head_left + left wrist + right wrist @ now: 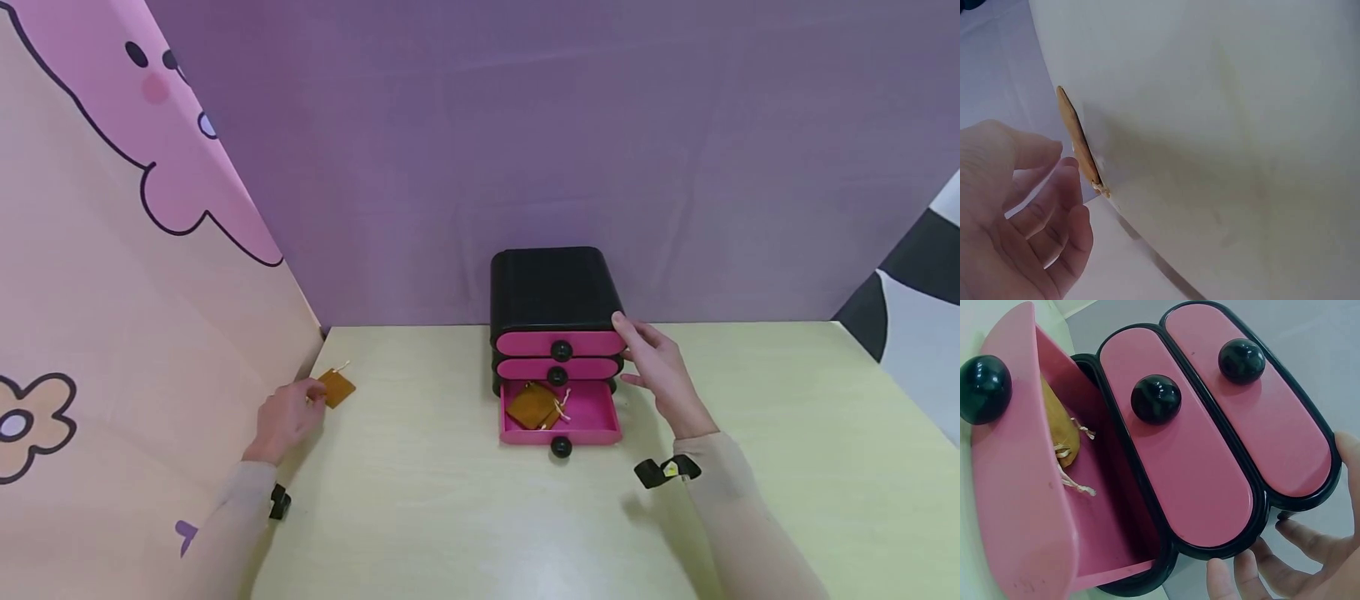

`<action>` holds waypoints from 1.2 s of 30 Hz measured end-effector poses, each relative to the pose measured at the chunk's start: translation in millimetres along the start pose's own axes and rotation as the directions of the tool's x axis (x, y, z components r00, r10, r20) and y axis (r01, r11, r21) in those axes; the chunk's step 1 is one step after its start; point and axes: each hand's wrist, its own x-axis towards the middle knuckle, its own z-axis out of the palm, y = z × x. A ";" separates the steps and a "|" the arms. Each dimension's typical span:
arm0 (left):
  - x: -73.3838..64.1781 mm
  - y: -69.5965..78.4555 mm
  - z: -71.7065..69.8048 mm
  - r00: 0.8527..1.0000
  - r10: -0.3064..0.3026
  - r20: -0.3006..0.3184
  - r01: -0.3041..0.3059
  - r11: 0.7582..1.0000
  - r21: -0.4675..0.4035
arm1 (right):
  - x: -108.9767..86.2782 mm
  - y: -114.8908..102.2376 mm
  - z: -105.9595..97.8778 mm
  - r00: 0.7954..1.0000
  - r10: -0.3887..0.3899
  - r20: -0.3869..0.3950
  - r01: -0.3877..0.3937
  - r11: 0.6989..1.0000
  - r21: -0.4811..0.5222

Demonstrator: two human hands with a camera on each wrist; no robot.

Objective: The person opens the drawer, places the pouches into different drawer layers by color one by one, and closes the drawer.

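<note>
A small mustard-brown drawstring pouch point(337, 388) with a pale cord is at the table's left edge. My left hand point(288, 417) is right beside it, fingers bent; in the left wrist view, thumb and forefinger are close to the pouch point(1077, 134), with no clear grip. A black mini drawer unit point(555, 287) with pink drawers stands against the back. My right hand point(663, 371) rests on its right side, thumb at the top corner, fingers spread along the casing point(1229, 551). The bottom drawer point(592, 436) is pulled out, holding brown pouches point(534, 406).
The two upper drawers point(592, 343) are closed, each with a round black knob point(561, 351). A pale table point(420, 500) lies beneath, with a purple cloth point(450, 167) behind it. A patterned wall panel point(150, 333) borders the left side.
</note>
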 end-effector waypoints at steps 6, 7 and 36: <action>4.7 0.8 3.1 0.999 0.008 0.033 -0.009 1.000 0.011 | -0.8 -0.5 -0.5 1.000 0.004 0.005 -0.004 1.000 -0.009; 5.5 1.2 3.5 0.999 0.005 0.039 -0.006 1.000 0.018 | -0.8 -0.6 -0.7 1.000 0.004 0.005 -0.004 1.000 -0.009; 8.9 5.0 9.1 0.998 0.003 0.060 -0.008 0.997 0.082 | 0.9 0.9 2.0 1.000 0.005 -0.016 -0.006 1.000 -0.004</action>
